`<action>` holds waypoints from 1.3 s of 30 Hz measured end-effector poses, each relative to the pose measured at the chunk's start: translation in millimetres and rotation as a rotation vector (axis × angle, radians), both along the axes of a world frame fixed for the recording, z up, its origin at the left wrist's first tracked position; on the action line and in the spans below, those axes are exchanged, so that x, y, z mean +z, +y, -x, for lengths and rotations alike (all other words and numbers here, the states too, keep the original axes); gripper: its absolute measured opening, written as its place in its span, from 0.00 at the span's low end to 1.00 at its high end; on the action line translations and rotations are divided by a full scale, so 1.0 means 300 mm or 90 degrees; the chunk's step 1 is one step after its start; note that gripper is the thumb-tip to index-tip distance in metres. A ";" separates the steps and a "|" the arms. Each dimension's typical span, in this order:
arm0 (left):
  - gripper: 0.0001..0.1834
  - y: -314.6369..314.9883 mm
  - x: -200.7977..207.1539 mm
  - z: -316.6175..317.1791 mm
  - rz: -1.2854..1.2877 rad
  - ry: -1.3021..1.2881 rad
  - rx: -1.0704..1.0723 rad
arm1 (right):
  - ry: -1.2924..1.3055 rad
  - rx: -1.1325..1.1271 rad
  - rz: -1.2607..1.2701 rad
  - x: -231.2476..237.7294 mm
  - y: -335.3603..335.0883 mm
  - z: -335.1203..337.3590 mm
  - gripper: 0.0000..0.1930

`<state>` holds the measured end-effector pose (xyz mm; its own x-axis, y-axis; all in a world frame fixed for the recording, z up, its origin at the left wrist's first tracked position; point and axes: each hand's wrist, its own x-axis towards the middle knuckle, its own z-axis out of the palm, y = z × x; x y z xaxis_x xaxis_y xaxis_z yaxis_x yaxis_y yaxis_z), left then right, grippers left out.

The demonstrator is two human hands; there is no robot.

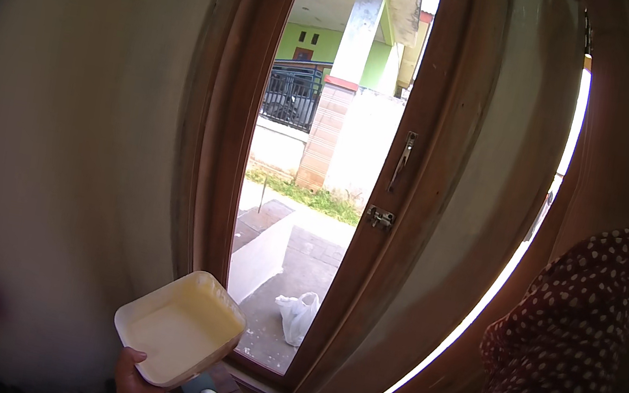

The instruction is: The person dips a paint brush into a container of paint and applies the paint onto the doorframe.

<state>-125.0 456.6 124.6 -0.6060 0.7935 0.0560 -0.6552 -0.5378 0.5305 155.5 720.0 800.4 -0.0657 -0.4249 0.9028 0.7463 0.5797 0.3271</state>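
Note:
My left hand (pixel 134 387) grips a shallow rectangular cream-yellow plastic tub (pixel 182 329) by its near corner, thumb over the rim. The tub is tilted, so its inside shows; it looks bare apart from pale smears along the far rim. Of my right side only a dark red sleeve with white dots (pixel 571 319) appears, spread along the right and lower right. My right hand is out of the picture.
Ahead stands a brown wooden-framed window or door panel (pixel 422 90) with a metal latch (pixel 380 218) and a handle (pixel 403 161). Beyond it a white plastic bag (pixel 298 317) sits on concrete beside a low white wall (pixel 261 264). A pale wall (pixel 88 119) rises at left.

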 end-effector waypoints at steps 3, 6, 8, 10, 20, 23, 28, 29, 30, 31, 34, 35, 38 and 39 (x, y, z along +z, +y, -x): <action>0.41 0.012 0.017 0.017 0.005 -0.012 -0.009 | -0.019 -0.060 0.002 -0.081 -0.004 0.008 0.06; 0.41 0.016 -0.076 0.084 -0.025 0.036 0.019 | -0.061 -0.102 0.066 -0.205 -0.083 -0.019 0.06; 0.41 0.003 -0.088 0.101 -0.028 0.023 -0.005 | -0.109 -0.109 0.167 -0.310 -0.150 -0.037 0.06; 0.41 -0.016 -0.101 0.121 -0.030 0.011 -0.025 | -0.144 -0.091 0.294 -0.416 -0.231 -0.048 0.06; 0.39 -0.101 -0.132 0.114 -0.029 0.016 -0.007 | -0.225 -0.046 0.407 -0.395 -0.315 -0.119 0.06; 0.39 -0.107 -0.106 0.091 -0.026 0.023 -0.005 | -0.179 -0.010 0.302 -0.264 -0.276 -0.107 0.06; 0.40 -0.085 -0.110 0.073 -0.039 0.060 -0.006 | -0.042 0.063 0.108 -0.072 -0.170 -0.057 0.06; 0.40 -0.084 -0.103 0.070 -0.026 0.054 -0.007 | -0.023 0.064 0.077 -0.048 -0.149 -0.045 0.06; 0.40 -0.083 -0.101 0.068 -0.012 0.048 -0.008 | -0.007 0.059 0.046 -0.031 -0.127 -0.035 0.06; 0.40 -0.084 -0.103 0.068 -0.012 0.047 -0.006 | 0.007 0.055 0.021 -0.022 -0.111 -0.027 0.06; 0.41 -0.083 -0.111 0.077 -0.004 0.033 -0.018 | 0.019 -0.009 -0.046 -0.022 -0.078 -0.007 0.06; 0.41 -0.082 -0.107 0.079 0.004 0.028 -0.025 | 0.021 -0.039 -0.072 -0.040 -0.069 -0.001 0.06; 0.40 -0.106 -0.112 0.115 0.014 0.019 -0.034 | -0.006 -0.120 -0.073 -0.174 -0.111 0.015 0.06; 0.40 -0.117 -0.117 0.131 0.014 0.017 -0.041 | -0.028 -0.153 -0.025 -0.238 -0.150 0.015 0.06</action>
